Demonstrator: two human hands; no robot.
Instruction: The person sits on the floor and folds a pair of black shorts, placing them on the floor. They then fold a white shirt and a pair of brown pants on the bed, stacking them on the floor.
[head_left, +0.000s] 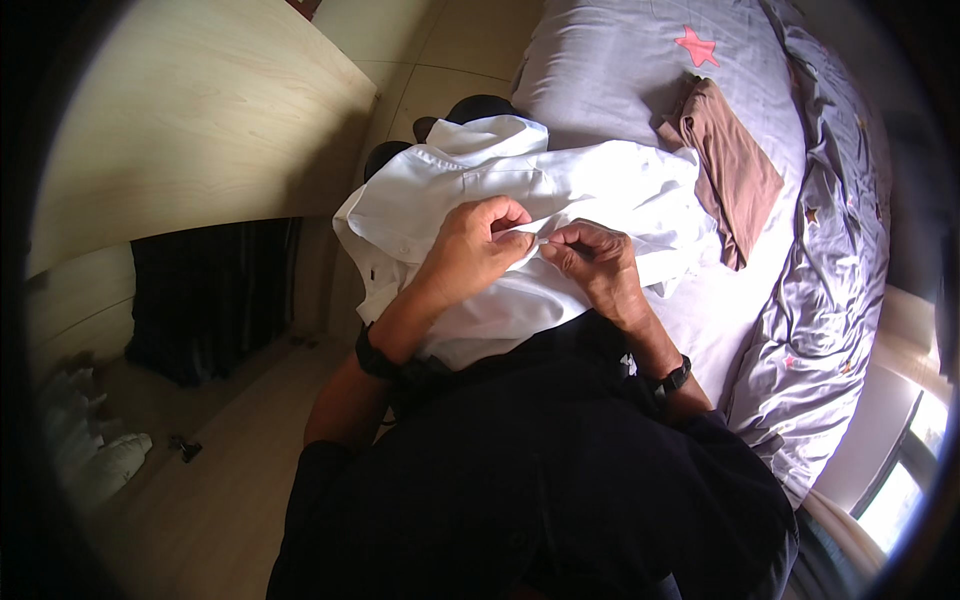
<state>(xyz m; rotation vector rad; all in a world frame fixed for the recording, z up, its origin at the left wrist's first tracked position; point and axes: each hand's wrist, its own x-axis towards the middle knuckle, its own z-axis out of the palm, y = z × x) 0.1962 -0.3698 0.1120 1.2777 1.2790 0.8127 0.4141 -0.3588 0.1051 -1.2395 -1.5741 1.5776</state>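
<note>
A white button-up shirt [620, 182] lies spread across my lap and over the edge of the bed, its collar toward the far left. My left hand [478, 245] pinches the cloth near the middle of the shirt. Close against it, my right hand [598, 262] pinches the same spot between thumb and forefinger. The two sets of fingertips nearly touch; a small pale bit shows between them, too small to make out. Dark bands circle both wrists.
Right of me is a bed with a grey sheet [600, 60] and a bunched patterned quilt [810, 300]. On it lies a folded brown garment [735, 175]. A pale wooden panel [220, 110] stands at the left, with dark cloth [210, 290] below. Near the floor is a black clip [185, 447].
</note>
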